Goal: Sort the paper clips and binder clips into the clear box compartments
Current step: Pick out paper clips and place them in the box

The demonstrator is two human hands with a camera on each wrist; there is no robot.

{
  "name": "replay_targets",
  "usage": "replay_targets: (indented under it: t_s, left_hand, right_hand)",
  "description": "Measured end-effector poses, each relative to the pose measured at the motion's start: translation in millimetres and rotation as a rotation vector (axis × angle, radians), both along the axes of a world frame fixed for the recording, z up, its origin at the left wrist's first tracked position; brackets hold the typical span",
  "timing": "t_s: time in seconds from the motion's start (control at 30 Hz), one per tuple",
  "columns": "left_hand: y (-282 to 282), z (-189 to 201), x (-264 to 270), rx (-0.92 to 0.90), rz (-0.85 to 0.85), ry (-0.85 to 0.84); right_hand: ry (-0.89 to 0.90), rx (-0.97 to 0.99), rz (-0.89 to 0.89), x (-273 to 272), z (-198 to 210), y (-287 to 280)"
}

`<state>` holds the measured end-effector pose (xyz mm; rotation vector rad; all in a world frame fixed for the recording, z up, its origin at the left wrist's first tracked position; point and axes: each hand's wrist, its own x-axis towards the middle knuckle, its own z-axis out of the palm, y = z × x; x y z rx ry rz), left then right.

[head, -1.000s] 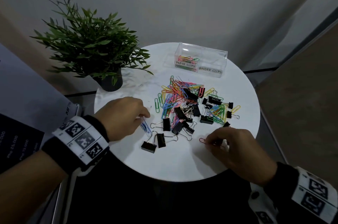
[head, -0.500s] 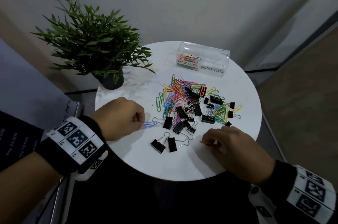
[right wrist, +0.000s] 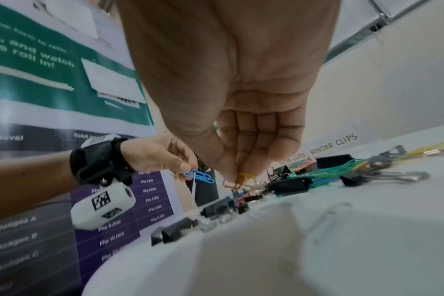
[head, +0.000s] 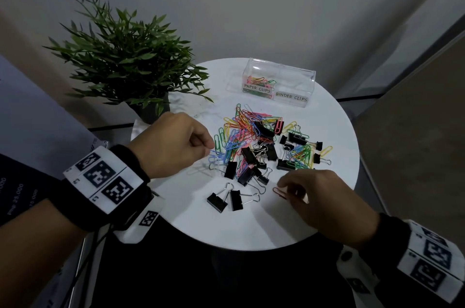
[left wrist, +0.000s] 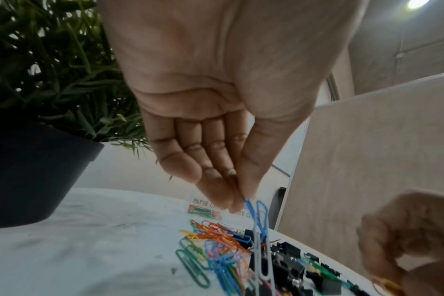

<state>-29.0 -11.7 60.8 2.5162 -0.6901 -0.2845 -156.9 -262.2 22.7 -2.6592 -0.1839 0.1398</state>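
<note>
A heap of coloured paper clips (head: pixel 241 131) mixed with black binder clips (head: pixel 251 156) lies mid-table. My left hand (head: pixel 176 144) hovers left of it and pinches blue and white paper clips (left wrist: pixel 257 224) between thumb and fingertips. My right hand (head: pixel 317 197), near the front right edge, pinches a red paper clip (head: pixel 279 192) and a yellow one (right wrist: pixel 246 178). The clear box (head: pixel 278 81) stands at the back; its PAPER CLIPS side holds several clips, its BINDER CLIPS side looks bare.
A potted plant (head: pixel 125 66) in a dark pot (left wrist: pixel 33 172) stands at the table's back left. Two binder clips (head: pixel 229 198) lie apart near the front. The round white table (head: pixel 226 229) ends close under my wrists; a poster (right wrist: pixel 51 80) hangs to the left.
My left hand has lifted off the table with the blue clips and moved up and right toward the heap. My right hand has raised its red clip slightly.
</note>
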Motion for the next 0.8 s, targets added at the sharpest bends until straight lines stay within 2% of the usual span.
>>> replay_targets:
  t_s: [0.13, 0.27, 0.4, 0.57, 0.8]
  left_hand:
    - [-11, 8, 4, -0.069, 0.018, -0.030]
    - [-29, 17, 21, -0.129, 0.033, -0.072]
    - [-55, 29, 53, -0.187, 0.058, -0.154]
    - [-95, 41, 105, -0.213, 0.130, -0.239]
    - [-136, 20, 143, -0.187, 0.196, -0.224]
  right_hand:
    - [-0.153, 0.174, -0.059, 17, 13, 6]
    - [-0.157, 0.292, -0.147, 45, 27, 4]
    - [-0.224, 0.266, -0.161, 61, 38, -6]
    - [-0.205, 0.276, -0.184, 63, 35, -16]
    - [-0.180, 0.223, -0.228, 58, 26, -33]
